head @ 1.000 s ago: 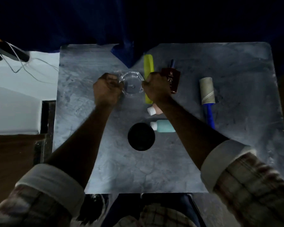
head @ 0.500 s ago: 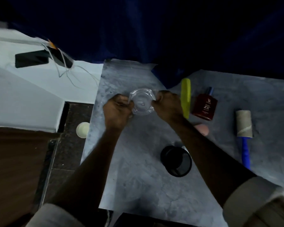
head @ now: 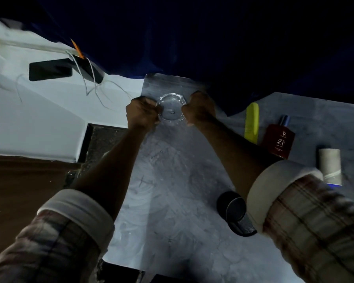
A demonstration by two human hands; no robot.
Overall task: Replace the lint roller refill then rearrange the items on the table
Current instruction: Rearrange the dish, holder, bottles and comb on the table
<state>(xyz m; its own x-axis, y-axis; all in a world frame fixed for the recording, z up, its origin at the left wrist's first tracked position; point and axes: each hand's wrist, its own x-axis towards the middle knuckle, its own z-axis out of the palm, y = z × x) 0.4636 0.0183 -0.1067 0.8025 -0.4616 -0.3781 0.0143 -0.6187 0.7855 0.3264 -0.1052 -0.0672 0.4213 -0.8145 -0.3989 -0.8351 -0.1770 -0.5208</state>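
Note:
A clear octagonal glass dish (head: 171, 108) sits near the far left corner of the grey table (head: 172, 201). My left hand (head: 142, 113) grips its left rim and my right hand (head: 199, 108) grips its right rim. The lint roller (head: 329, 166), with a cardboard-coloured roll on a blue handle, lies at the right, partly behind my right sleeve. A yellow comb (head: 251, 122) and a dark red perfume bottle (head: 278, 140) lie between the dish and the roller.
A black mesh cup (head: 236, 214) lies on its side under my right forearm. Dark blue cloth (head: 213, 48) hangs over the table's far edge. Left of the table is a white surface with a black phone (head: 49, 71) and cables.
Both hands have carried the glass dish from beside the comb toward the table's far left corner. The view has swung left, and the small bottles are now hidden by my right arm.

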